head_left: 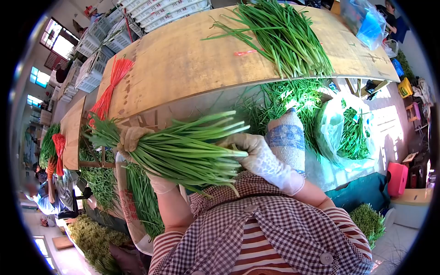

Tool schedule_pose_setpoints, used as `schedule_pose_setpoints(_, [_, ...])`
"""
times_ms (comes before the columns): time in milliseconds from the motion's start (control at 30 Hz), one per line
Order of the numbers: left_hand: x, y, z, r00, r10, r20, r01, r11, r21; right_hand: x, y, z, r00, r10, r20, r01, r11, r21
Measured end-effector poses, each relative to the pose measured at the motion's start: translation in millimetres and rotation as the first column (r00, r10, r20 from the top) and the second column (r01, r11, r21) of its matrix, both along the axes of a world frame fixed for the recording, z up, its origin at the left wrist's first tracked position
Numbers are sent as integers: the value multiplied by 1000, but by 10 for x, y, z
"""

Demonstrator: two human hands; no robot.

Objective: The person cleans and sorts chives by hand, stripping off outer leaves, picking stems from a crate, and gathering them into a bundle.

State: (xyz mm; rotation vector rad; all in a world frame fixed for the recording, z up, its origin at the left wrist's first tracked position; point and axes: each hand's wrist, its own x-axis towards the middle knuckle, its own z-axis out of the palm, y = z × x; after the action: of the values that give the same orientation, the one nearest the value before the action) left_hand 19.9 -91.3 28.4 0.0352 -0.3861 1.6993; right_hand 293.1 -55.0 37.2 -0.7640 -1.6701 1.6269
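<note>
A thick bunch of garlic chives [188, 149] lies across the space in front of my body, leaf tips to the left and pale cut ends to the right. My left hand [132, 138], in a soiled glove, is wrapped round the bunch near its leafy end. At the pale ends is my right hand [256, 153], in a whitish patterned glove, with fingers and thumb closed on the stem ends. Exactly which stems it pinches is partly hidden. A larger pile of garlic chives [288, 39] rests on the wooden table [178, 59] beyond.
Red ties [112, 85] hang over the table's left edge. A plastic bag of greens [339, 128] and loose trimmings [293, 98] lie beyond my right hand. A sack of chives [142, 197] stands at my left. White crates [160, 11] are stacked behind; another person [48, 195] works far left.
</note>
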Motion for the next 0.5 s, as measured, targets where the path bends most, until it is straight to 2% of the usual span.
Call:
schedule_pose_setpoints(33, [-10, -60, -36, 998, -21, -51, 19, 999, -33, 25, -10, -80, 997, -67, -32, 68, 997, 41])
schedule_pose_setpoints(67, [-88, -89, -139, 953, -33, -303, 12, 997, -71, 153, 26, -76, 999, -36, 36, 32, 995, 94])
schedule_pose_setpoints(100, [-165, -118, -242, 843, -46, -536, -2, 996, -90, 218, 63, -90, 995, -93, -43, 98, 987, 126])
schedule_pose_setpoints(133, [-12, 56, 39, 898, 45, -437, -43, 999, 14, 277, 102, -102, 981, -146, -124, 165, 974, 154])
schedule_pose_setpoints(167, [143, 230, 321, 937, 128, -324, -96, 989, 113, 364, 139, -113, 975, -198, -99, 207, 974, 87])
schedule_pose_setpoints(200, [211, 310, 452, 959, 200, -199, -159, 966, 204, 443, 169, -21, 962, -219, -160, 207, 974, -93])
schedule_pose_setpoints(267, [-82, 302, 270, 981, 165, -99, -143, 970, 198, 760, 390, -355, 856, -222, -467, 209, 975, -80])
schedule_pose_setpoints(333, [-323, 253, 148, 994, 88, 65, -97, 982, 162, 983, 490, -463, 841, -513, -172, 478, 853, -208])
schedule_pose_setpoints(367, [-395, 243, 128, 992, 99, 82, -111, 982, 150, 1176, 649, -839, 839, -506, 201, 490, 863, 126])
schedule_pose_setpoints(433, [-351, 288, 137, 989, 132, 59, -139, 982, 129, 946, 585, -520, 841, -467, 275, 413, 881, 232])
schedule_pose_setpoints(500, [-223, 355, 169, 987, 157, 22, -158, 981, 112, 611, 519, 61, 883, -373, 284, 310, 919, 244])
